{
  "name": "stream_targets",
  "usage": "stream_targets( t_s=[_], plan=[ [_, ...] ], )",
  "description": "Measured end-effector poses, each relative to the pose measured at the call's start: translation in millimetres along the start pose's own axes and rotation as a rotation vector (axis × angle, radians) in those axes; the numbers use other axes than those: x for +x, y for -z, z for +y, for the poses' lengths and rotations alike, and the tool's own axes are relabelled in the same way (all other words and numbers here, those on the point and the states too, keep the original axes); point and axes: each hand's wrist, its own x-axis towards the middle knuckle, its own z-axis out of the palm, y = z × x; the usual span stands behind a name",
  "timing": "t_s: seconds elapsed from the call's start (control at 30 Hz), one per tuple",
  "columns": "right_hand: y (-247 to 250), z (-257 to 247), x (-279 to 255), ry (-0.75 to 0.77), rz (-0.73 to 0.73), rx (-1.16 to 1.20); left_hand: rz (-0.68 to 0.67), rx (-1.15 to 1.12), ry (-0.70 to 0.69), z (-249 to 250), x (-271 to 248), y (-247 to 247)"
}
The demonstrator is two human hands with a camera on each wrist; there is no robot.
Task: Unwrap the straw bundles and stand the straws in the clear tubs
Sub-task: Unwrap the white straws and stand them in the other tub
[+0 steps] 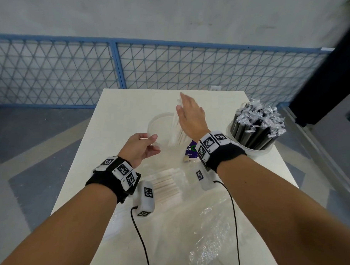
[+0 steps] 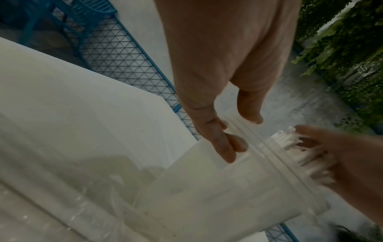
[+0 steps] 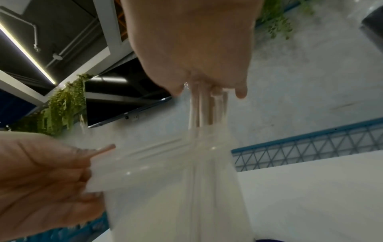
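Observation:
A clear tub (image 1: 160,119) stands mid-table with several white straws (image 1: 176,123) leaning in it. My left hand (image 1: 147,143) grips the tub's near rim, thumb over the edge and fingers outside; the left wrist view shows this hand (image 2: 238,131) on the tub wall (image 2: 217,188). My right hand (image 1: 190,115) is above the tub with straight fingers laid against the straws' upper ends. In the right wrist view the straws (image 3: 199,111) run from my right hand (image 3: 196,49) down into the tub (image 3: 165,180). A wrapped bundle of white straws (image 1: 167,186) lies nearer me.
A second tub (image 1: 249,149) at the right edge is packed with wrapped black straws (image 1: 256,124). Crumpled clear plastic wrap (image 1: 205,234) covers the near table. A purple card (image 1: 190,151) lies beside the clear tub. A blue mesh fence (image 1: 113,65) runs behind the table.

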Motion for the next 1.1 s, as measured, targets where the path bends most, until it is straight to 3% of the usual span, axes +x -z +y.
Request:
stream_targets(
  t_s=[0.07,0.13,0.3,0.37,0.4,0.47,0.53,0.6,0.77,0.97,1.1],
  plan=[
    [0.2,1.0,1.8,-0.003,-0.182,-0.127,0.004,0.001,-0.006,-0.2,-0.3,-1.1],
    [5.3,-1.0,0.4,-0.014,-0.204,-0.111,0.004,0.005,-0.015,-1.4,-1.4,-1.1],
    [20.9,0.4,-21.0,-0.166,0.333,0.173,0.075,0.219,-0.104,-19.3,-5.9,15.4],
    [22.2,9.3,-34.1,-0.312,0.360,0.319,0.129,0.472,-0.121,-35.3,-4.1,28.5],
    [21.0,15.8,-39.3,-0.405,0.301,0.385,0.126,0.662,-0.139,-43.8,-2.1,35.1],
    [15.5,29.0,-48.0,-0.553,0.038,0.357,0.032,1.057,-0.107,-58.7,2.8,46.6],
    [8.0,40.0,-56.7,-0.588,-0.316,0.213,-0.135,1.303,0.015,-68.4,4.9,51.5],
    [-2.1,48.1,-65.5,-0.577,-0.552,0.173,-0.238,1.410,0.065,-73.2,2.2,51.0],
    [-15.8,59.3,-90.9,-0.530,-0.831,0.243,-0.151,1.203,-0.114,-76.0,-5.3,46.5],
    [-19.0,57.5,-106.9,-0.353,-0.812,0.310,-0.252,0.823,-0.101,-69.6,-8.9,41.2],
    [-8.2,44.8,-106.7,-0.224,-0.795,0.234,-0.253,0.728,-0.168,-62.5,-18.2,33.2]
  ],
)
